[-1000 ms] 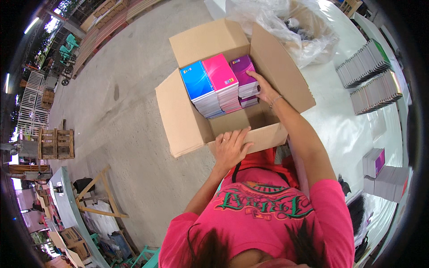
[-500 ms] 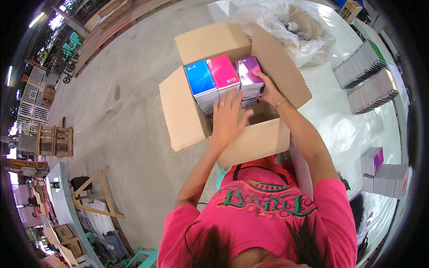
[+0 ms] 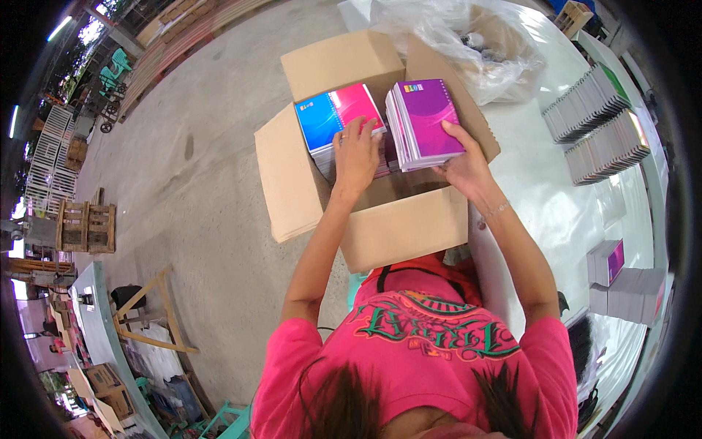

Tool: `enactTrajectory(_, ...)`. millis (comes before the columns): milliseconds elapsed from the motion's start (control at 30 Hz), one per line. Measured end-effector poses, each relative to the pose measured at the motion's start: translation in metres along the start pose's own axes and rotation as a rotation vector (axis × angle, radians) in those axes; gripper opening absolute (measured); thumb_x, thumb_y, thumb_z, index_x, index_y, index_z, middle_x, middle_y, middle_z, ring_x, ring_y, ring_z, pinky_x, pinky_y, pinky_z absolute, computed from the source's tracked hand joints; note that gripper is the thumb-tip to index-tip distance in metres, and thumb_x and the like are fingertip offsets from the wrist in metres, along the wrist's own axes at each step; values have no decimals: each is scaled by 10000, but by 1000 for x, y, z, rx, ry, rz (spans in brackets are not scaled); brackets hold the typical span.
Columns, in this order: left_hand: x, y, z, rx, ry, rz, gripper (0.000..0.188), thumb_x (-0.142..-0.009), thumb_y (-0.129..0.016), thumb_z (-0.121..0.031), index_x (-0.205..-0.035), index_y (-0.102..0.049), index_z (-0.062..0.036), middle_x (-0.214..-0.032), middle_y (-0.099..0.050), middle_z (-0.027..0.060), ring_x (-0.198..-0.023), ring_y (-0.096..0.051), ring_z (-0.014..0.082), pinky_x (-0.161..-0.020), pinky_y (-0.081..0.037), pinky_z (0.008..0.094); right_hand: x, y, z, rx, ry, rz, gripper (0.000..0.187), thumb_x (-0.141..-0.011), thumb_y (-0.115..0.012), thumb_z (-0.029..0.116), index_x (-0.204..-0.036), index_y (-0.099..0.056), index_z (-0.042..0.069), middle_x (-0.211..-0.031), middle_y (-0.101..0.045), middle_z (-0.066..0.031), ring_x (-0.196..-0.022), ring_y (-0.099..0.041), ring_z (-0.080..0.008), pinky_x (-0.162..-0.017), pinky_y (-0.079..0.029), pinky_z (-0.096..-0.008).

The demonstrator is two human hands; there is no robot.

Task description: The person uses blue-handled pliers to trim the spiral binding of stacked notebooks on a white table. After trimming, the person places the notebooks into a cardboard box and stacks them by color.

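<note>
An open cardboard box [image 3: 404, 230] stands in front of me with spiral notebooks inside. My right hand [image 3: 468, 167] grips a stack of purple notebooks [image 3: 429, 117] at its right edge, thumb on the top cover and fingers beneath. That stack is raised and slightly tilted over the right part of the box. On the left side of the box sit a stack of blue notebooks [image 3: 319, 121] and a stack of pink notebooks [image 3: 357, 104]. My left hand [image 3: 356, 157] rests its slightly bent fingers on the near edge of the pink stack, holding nothing.
To the right runs a pale covered table [image 3: 523, 157] with rows of upright notebooks [image 3: 596, 106] and more notebook stacks [image 3: 629, 293]. Crumpled clear plastic [image 3: 468, 51] lies behind the box. A wooden pallet structure [image 3: 86, 225] and a wooden frame [image 3: 157, 314] stand at left.
The purple stack has come up out of the box toward me in my right hand. My left hand has shifted slightly left, its fingers now on the pink stack.
</note>
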State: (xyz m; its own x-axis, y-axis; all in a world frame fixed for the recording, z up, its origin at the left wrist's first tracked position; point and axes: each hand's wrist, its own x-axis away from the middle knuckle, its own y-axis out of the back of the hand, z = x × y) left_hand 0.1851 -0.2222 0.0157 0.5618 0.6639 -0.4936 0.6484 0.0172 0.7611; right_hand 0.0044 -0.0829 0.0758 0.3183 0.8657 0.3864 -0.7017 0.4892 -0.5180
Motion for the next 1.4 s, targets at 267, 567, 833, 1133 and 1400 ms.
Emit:
enactTrajectory(267, 1, 22, -54, 1085, 551, 279, 609, -1053, -285, -487, -1213, -594, 12, -1025, -662, 112, -953, -602, 228, -850, -433, 325, 127, 1, 10, -469, 2, 164, 542, -912, -605, 432, -1333, -543, 96, -1294, -611, -117, -1218, -565, -289, -1038, -438, -513)
enactTrajectory(567, 85, 26, -151, 1419, 354, 530, 538, -1025, -448, -460, -1311, -473, -5, -1142, -539, 103, -1054, -521, 187, -962, -405, 333, 227, 128, -40, -520, 332, -155, 581, -878, -663, 412, -1319, -546, 52, -1271, -624, -119, -1176, -593, -289, -1035, -457, -479)
enactTrajectory(833, 55, -16, -251, 1415, 151, 980, 1174, -680, -902, -355, -1472, -121, 20, -1403, -388, 179, -1307, -403, 248, -1112, -350, 382, 253, 120, -25, 101, 393, -440, 848, -761, -752, 343, -1433, -385, -20, -1335, -533, -119, -1246, -502, -206, -1055, -382, -351)
enactTrajectory(1133, 29, -87, -281, 1341, -237, 1141, 1365, -593, -949, -259, -1547, 3, -46, -1490, -329, 182, -1388, -348, 265, -1151, -297, 388, 256, 179, 1, 814, 489, -448, 1265, -656, -855, 178, -1554, 23, 34, -1563, -241, -215, -1454, -243, -298, -1187, -201, -368)
enactTrajectory(1400, 45, -122, -253, 1091, -403, 1204, 1520, -565, -954, -279, -1512, 217, -73, -1590, -91, 219, -1484, -131, 311, -1204, -176, 421, 224, 188, -43, 733, 496, -439, 1304, -655, -791, 83, -1534, 172, 57, -1611, -16, -225, -1502, -60, -318, -1209, -128, -384)
